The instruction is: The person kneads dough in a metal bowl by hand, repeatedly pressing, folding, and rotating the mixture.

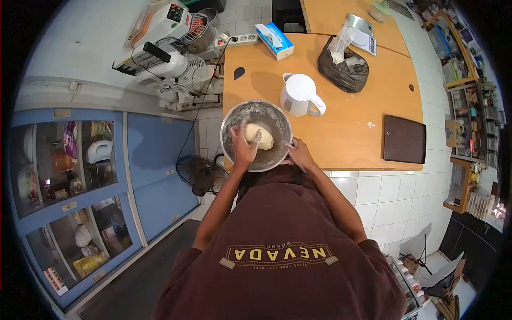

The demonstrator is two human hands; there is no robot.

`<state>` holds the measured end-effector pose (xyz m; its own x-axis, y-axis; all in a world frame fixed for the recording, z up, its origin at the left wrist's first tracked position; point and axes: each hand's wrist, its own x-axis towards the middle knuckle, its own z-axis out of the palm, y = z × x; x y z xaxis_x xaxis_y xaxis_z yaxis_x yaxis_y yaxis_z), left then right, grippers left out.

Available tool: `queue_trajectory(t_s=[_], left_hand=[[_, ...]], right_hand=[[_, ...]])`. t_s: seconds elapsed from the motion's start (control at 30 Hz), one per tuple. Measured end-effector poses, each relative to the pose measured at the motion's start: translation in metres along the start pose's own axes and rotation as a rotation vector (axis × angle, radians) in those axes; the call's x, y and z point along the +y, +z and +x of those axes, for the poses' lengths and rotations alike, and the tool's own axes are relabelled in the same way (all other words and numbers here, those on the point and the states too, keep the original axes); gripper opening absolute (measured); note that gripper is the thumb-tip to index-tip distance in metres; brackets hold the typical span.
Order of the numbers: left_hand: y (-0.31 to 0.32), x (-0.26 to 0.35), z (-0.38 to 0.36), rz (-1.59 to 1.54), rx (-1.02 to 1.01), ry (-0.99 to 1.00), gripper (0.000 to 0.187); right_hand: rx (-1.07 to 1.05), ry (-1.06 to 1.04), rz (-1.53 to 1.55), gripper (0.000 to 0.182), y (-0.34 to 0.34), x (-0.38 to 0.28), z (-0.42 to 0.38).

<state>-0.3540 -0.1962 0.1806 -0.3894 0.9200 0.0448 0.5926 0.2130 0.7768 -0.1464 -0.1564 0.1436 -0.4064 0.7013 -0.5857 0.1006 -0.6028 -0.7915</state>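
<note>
A metal mixing bowl [280, 154] sits at the table's near left edge, its inner wall smeared with flour or dough. Inside it lies a smooth, pale lump of dough [260, 136]. My left hand [245, 145] reaches into the bowl and grips the dough from its left side, thumb laid over the top; some fingers are blurred or hidden. At the bowl's right rim, my right hand [300, 152] holds on, with whitish residue on its fingers. Just beyond the bowl stands a white electric kettle [300, 92], its handle towards the right.
On the wooden table [341, 138] are a dark baking tray [405, 139], a black plastic bag [344, 69], a kitchen scale [365, 42] and a blue tissue box [275, 41]. Stand mixers [184, 69] and a power strip [237, 40] are at the left, above a black fan [200, 173].
</note>
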Motion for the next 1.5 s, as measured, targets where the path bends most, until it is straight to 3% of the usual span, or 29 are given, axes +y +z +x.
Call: queue_trajectory(t_s=[0.1, 0.23, 0.33, 0.43, 0.53, 0.73, 0.83, 0.9, 0.93, 1.03, 1.13, 1.27, 1.37, 1.4, 1.5], left_hand=[[-0.009, 0.002, -0.007, 0.161, -0.117, 0.153, 0.063], [-0.016, 0.016, -0.008, 0.275, -0.098, 0.292, 0.068], [-0.019, 0.024, -0.003, 0.410, -0.390, 0.049, 0.074], [-0.008, 0.000, -0.014, 0.605, -0.310, 0.263, 0.074], [0.000, -0.012, -0.014, 0.547, -0.519, 0.195, 0.075], [0.023, -0.012, -0.004, 0.597, -0.350, 0.133, 0.066], [0.028, -0.011, 0.007, 0.578, -0.285, 0.205, 0.061], [0.026, 0.007, 0.022, 0.568, -0.423, 0.002, 0.057], [0.022, 0.017, 0.027, 0.560, -0.490, -0.101, 0.055], [0.031, 0.003, 0.030, 0.516, -0.338, -0.057, 0.050], [0.032, -0.005, 0.025, 0.384, -0.308, -0.112, 0.049], [0.034, -0.008, 0.002, 0.353, -0.176, -0.069, 0.048], [0.021, 0.001, -0.008, 0.356, -0.245, 0.039, 0.054], [0.033, -0.033, -0.016, 0.357, -0.237, 0.127, 0.069], [0.014, 0.005, -0.022, 0.303, -0.307, 0.092, 0.084]], right_hand=[[0.012, 0.016, 0.017, 0.035, 0.004, -0.013, -0.007], [0.023, -0.020, -0.051, 0.034, -0.002, 0.020, 0.011], [0.036, -0.064, -0.107, 0.033, -0.002, 0.030, 0.018], [0.059, -0.027, -0.079, 0.033, 0.001, 0.010, 0.000], [0.063, 0.005, -0.252, 0.034, 0.004, -0.013, -0.013], [0.001, -0.015, -0.154, 0.036, 0.001, -0.005, -0.005], [-0.009, 0.010, -0.159, 0.037, 0.001, -0.009, -0.002], [-0.012, -0.001, -0.088, 0.038, 0.002, -0.007, -0.004], [-0.031, 0.018, -0.121, 0.039, 0.000, -0.009, -0.003], [-0.031, 0.003, -0.233, 0.037, -0.006, 0.011, 0.014], [-0.019, -0.278, -0.647, 0.038, -0.013, 0.028, 0.036], [-0.023, -0.109, -0.356, 0.042, -0.004, -0.012, 0.023], [-0.020, -0.069, -0.216, 0.042, -0.006, -0.008, 0.027], [-0.028, -0.062, -0.189, 0.043, -0.009, 0.008, 0.037], [-0.051, -0.093, -0.183, 0.044, -0.015, 0.046, 0.057]])
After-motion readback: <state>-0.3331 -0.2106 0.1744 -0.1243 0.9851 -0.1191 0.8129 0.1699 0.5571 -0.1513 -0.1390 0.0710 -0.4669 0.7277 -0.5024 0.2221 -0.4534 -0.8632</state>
